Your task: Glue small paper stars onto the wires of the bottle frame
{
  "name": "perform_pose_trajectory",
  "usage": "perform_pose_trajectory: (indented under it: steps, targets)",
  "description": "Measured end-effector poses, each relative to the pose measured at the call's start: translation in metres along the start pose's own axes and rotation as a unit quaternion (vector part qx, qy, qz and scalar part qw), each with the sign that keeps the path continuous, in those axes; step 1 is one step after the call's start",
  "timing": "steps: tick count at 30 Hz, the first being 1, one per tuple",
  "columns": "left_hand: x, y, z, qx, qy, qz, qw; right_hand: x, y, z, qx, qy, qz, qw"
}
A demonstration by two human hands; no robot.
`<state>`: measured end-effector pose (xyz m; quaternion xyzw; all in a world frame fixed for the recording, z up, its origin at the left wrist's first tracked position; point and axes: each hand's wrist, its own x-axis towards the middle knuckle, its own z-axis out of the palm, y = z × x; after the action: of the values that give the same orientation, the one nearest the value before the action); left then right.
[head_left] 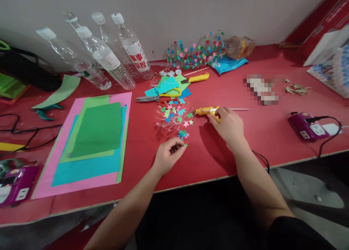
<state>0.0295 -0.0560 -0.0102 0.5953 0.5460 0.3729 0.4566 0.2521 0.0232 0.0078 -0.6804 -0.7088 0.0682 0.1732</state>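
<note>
My left hand [167,156] is closed in a pinch low over the table, with a small green star [185,145] at its fingertips. Just beyond it lies a little pile of coloured stars [183,134]. My right hand [229,125] grips a yellow hot glue gun [205,111], whose nozzle points left. A glue stick [240,109] sticks out behind it. Close to the nozzle sits a clear plastic piece with curled strips [161,123], dotted with pink, green and blue stars.
Scissors [148,98], a yellow utility knife [200,78] and paper scraps [167,84] lie behind the plastic piece. Clear bottles [116,62] stand at the back left, near stacked coloured paper [95,130]. Star-covered plastic [191,56] rests by the wall. A purple power socket [307,126] sits right.
</note>
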Motion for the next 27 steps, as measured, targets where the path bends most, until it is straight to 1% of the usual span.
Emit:
perform_pose_trajectory:
  steps: [1, 3, 5, 6, 9, 12, 15, 17, 18, 19, 21, 22, 23, 24, 25, 27]
  targets:
    - [-0.001, 0.0, 0.001, 0.009, -0.002, 0.004, 1.0, 0.004, 0.005, 0.0, -0.03, -0.014, 0.027, 0.999]
    - [-0.003, -0.001, 0.002, 0.021, -0.006, 0.015, 1.0, 0.009, 0.01, 0.001, -0.056, -0.061, 0.054, 0.995]
    - [-0.004, -0.001, 0.003, 0.026, -0.007, 0.025, 0.999, 0.011, 0.011, 0.003, -0.051, -0.096, 0.067, 0.992]
    - [-0.004, -0.001, 0.003, 0.025, -0.004, 0.031, 0.999, 0.011, 0.01, 0.005, -0.04, -0.099, 0.075, 0.991]
    - [-0.001, 0.006, -0.004, 0.012, 0.025, 0.049, 0.998, 0.013, 0.008, 0.01, 0.009, -0.069, 0.111, 0.991]
    - [0.006, 0.023, -0.02, -0.003, 0.071, 0.085, 0.994, 0.019, 0.014, 0.012, 0.056, -0.034, 0.121, 0.99]
    - [0.016, 0.038, -0.035, -0.025, 0.12, 0.124, 0.985, 0.026, 0.027, 0.005, 0.12, -0.004, 0.122, 0.985]
    - [0.022, 0.04, -0.042, -0.056, 0.145, 0.139, 0.978, 0.029, 0.033, -0.004, 0.195, 0.015, 0.121, 0.973]
    - [0.025, 0.038, -0.044, -0.074, 0.152, 0.139, 0.976, 0.029, 0.034, -0.009, 0.27, 0.025, 0.118, 0.955]
    - [0.026, 0.035, -0.045, -0.09, 0.155, 0.137, 0.974, 0.029, 0.032, -0.015, 0.379, 0.028, 0.115, 0.918]
    - [0.027, 0.026, -0.044, -0.109, 0.163, 0.127, 0.972, 0.027, 0.024, -0.027, 0.566, 0.006, 0.104, 0.818]
    - [0.026, 0.022, -0.043, -0.114, 0.163, 0.119, 0.973, 0.025, 0.018, -0.032, 0.618, -0.02, 0.097, 0.78]
    - [0.025, 0.018, -0.042, -0.115, 0.161, 0.111, 0.974, 0.023, 0.011, -0.036, 0.645, -0.048, 0.084, 0.758]
    - [0.024, 0.016, -0.041, -0.117, 0.157, 0.103, 0.975, 0.022, 0.004, -0.039, 0.656, -0.073, 0.066, 0.748]
    - [0.023, 0.015, -0.04, -0.123, 0.157, 0.098, 0.975, 0.02, -0.002, -0.041, 0.657, -0.1, 0.042, 0.746]
    - [0.02, 0.016, -0.039, -0.14, 0.157, 0.092, 0.973, 0.015, -0.012, -0.038, 0.641, -0.136, -0.006, 0.755]
